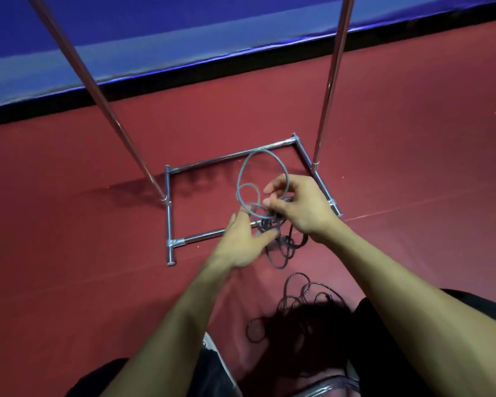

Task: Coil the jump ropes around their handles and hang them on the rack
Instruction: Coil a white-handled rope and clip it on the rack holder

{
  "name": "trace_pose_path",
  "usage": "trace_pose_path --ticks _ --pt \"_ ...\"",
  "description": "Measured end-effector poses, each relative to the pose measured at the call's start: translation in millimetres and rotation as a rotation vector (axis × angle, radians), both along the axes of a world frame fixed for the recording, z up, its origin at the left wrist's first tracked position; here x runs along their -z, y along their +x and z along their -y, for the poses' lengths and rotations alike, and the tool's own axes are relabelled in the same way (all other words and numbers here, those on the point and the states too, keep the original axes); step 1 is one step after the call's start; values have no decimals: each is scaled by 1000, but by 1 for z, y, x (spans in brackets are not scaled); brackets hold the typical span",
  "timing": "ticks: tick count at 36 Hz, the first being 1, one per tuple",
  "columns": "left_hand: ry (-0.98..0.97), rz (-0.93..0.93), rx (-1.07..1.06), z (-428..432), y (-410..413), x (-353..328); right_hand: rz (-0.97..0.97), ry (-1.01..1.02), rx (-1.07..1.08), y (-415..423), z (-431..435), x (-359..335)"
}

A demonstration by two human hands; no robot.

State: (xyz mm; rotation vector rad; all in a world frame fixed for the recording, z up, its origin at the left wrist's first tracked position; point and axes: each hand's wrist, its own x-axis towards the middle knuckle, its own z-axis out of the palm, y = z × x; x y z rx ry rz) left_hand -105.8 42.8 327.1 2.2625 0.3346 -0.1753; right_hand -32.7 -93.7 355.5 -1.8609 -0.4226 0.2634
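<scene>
Two hands work one grey rope (271, 219) in the air above the near bar of the rack base (168, 222), a rectangle of metal tubes lying on the red floor (69, 196). Right hand (298, 204): over the right half of the base, thumb and fingers curled, pinching the rope where a large loop and a smaller one rise toward the far bar. Left hand (242, 243): just nearer than the near bar, fingers stretched fairly straight toward the rope's bundle and blurred; whether they grip it cannot be told. Rope: bunched in a tight tangle between the two hands, with darker loops hanging below it on the near side of the base; its handles cannot be made out. Second item, a black rope (301, 296): loose on the floor well nearer than the base, partly in shadow beside the person's dark clothing. Rack uprights: left pole (112, 118) rises from the left side bar of the base, right pole (328, 96) from the right side bar, both running out of the top of the view. Blue mat (155, 38): beyond the base, edged by a black strip.
</scene>
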Motion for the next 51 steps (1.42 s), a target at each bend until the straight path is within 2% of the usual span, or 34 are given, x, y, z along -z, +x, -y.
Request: trace_pose_path --ticks 2,6,8,12,15,17,19,22,24,27,30,34,38,40,41,43,46,49,51 --pt "-95 126 -34 11 4 -10 -2 16 24 -2 -4 -2" --pt "-79 246 -13 15 11 -21 -50 75 15 -6 -3 -9" --pt "-107 258 -6 8 10 -21 -48 22 11 -3 2 -13" --pt "-153 282 65 2 4 -25 85 -169 10 4 14 -21" --pt "-394 312 -95 5 -2 -34 84 -244 46 5 23 -29" --pt "-560 255 -145 2 -6 -41 60 -254 71 4 29 -34" --pt "-588 210 -115 -3 -11 -47 69 -313 87 1 37 -41" --pt "-552 242 -80 -8 -21 -54 150 -408 57 -4 43 -51" --pt "-599 215 -37 -8 -27 -57 140 -349 31 -11 38 -54" --pt "-704 144 -35 -2 -28 -60 34 -143 9 -19 27 -49" --pt "-571 154 -165 6 -20 -51 19 -71 64 -19 20 -46" --pt "-432 267 -320 4 -13 -41 86 -50 136 -13 22 -48" --pt "-320 428 -406 -12 -9 -44 115 -138 295 -6 40 -31" --pt "-232 516 -369 -17 -5 -59 111 -175 317 -3 46 -27" --pt "-205 551 -334 -17 -1 -68 109 -141 260 -1 46 -28" --pt "-204 566 -220 -11 4 -87 114 20 43 -2 40 -38" --pt "-149 464 13 6 8 -107 155 277 -203 -7 26 -63" --pt "-183 428 58 10 8 -118 159 409 -86 -13 14 -88" --pt "-235 420 26 6 4 -123 141 409 40 -14 13 -100"
